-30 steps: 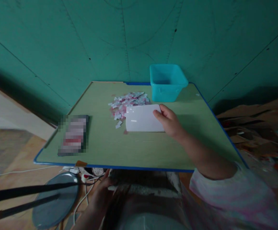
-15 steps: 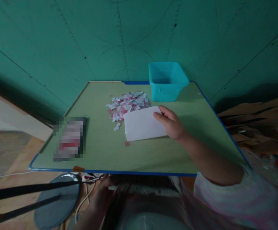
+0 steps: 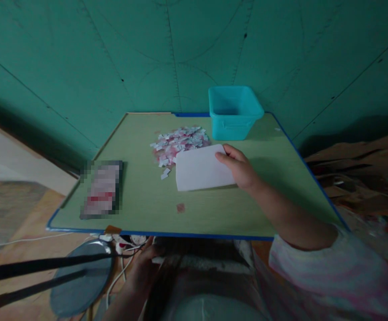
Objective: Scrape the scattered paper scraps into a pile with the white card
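Note:
My right hand point(image 3: 241, 168) grips the right end of a stiff white rectangular sheet point(image 3: 199, 168), thumb on top and fingers behind it. The sheet is tilted over the table, its far left corner in front of a pile of small white and pink paper pieces point(image 3: 180, 140). It hides the near right part of that pile. One small pinkish square point(image 3: 180, 208) lies apart, nearer the front edge. My left hand point(image 3: 142, 269) is low by my lap, below the table edge; its fingers are dark and partly hidden.
A turquoise plastic bin point(image 3: 232, 127) stands at the back right of the green table point(image 3: 147, 214). A blurred-out flat item point(image 3: 102, 189) lies at the left. Below left are a round grey stool seat point(image 3: 80, 281), dark bars and white cables. Cardboard point(image 3: 364, 154) is stacked at the right.
The white sheet has moved slightly away from me with my right hand. The pinkish square, close to its lower edge before, now lies nearer the table's front edge. My left hand stays low.

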`<move>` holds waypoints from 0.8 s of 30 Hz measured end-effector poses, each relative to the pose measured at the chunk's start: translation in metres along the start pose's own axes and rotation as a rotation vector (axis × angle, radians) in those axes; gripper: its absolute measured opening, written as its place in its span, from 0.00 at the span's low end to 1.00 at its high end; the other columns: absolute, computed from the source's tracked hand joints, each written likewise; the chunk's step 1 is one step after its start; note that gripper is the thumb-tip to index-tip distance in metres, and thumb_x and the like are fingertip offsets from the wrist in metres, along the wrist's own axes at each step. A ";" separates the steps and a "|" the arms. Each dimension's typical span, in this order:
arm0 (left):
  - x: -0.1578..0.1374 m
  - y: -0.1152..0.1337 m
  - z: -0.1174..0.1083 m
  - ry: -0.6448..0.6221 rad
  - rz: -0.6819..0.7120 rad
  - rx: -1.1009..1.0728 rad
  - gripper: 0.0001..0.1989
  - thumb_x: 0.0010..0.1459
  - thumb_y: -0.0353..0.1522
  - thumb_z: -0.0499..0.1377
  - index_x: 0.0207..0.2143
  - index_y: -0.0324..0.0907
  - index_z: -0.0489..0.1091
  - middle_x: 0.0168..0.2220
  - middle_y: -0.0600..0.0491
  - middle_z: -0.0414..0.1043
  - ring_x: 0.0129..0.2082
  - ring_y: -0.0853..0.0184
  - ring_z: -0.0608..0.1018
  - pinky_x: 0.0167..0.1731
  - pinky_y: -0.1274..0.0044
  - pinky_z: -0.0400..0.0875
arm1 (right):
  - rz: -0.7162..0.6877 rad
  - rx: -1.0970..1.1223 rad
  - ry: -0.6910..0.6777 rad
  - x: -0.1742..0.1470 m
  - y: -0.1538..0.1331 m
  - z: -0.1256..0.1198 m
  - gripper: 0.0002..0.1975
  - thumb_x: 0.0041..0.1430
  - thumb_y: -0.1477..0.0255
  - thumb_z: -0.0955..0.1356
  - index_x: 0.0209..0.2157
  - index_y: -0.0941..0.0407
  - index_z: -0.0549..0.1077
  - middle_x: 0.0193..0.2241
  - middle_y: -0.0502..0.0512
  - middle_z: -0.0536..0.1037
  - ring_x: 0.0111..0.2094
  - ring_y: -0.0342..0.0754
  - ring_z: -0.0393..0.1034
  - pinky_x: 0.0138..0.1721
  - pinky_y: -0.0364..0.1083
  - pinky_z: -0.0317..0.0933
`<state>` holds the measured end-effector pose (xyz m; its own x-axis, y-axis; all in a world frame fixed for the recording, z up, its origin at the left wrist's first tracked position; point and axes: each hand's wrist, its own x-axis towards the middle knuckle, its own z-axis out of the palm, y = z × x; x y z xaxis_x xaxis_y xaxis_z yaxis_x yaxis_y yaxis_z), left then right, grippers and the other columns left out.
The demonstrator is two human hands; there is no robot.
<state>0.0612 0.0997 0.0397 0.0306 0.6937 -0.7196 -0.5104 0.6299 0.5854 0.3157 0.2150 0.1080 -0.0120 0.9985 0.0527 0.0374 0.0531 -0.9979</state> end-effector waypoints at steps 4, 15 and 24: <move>0.002 -0.001 -0.004 -0.079 0.010 -0.058 0.16 0.33 0.23 0.58 0.29 0.45 0.74 0.29 0.54 0.77 0.38 0.55 0.75 0.31 0.73 0.70 | -0.022 -0.050 -0.004 0.004 0.007 0.001 0.10 0.50 0.63 0.64 0.29 0.56 0.64 0.24 0.47 0.64 0.25 0.40 0.58 0.26 0.41 0.52; 0.003 -0.005 -0.011 -0.107 0.031 -0.077 0.15 0.33 0.22 0.59 0.27 0.46 0.75 0.33 0.53 0.78 0.43 0.53 0.73 0.38 0.70 0.70 | 0.165 0.064 -0.227 -0.001 0.002 0.005 0.11 0.46 0.69 0.67 0.33 0.58 0.67 0.28 0.49 0.71 0.27 0.40 0.63 0.29 0.42 0.57; 0.019 -0.010 -0.030 -0.160 -0.083 -0.107 0.24 0.29 0.24 0.63 0.35 0.47 0.75 0.32 0.52 0.78 0.42 0.52 0.74 0.40 0.68 0.67 | -0.082 0.235 0.412 0.023 0.013 -0.015 0.13 0.47 0.63 0.66 0.34 0.54 0.66 0.30 0.49 0.71 0.29 0.42 0.65 0.28 0.42 0.58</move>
<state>0.0413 0.0965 0.0092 0.2081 0.6929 -0.6904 -0.5890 0.6523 0.4772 0.3307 0.2390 0.0964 0.3930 0.9147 0.0943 -0.1751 0.1752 -0.9688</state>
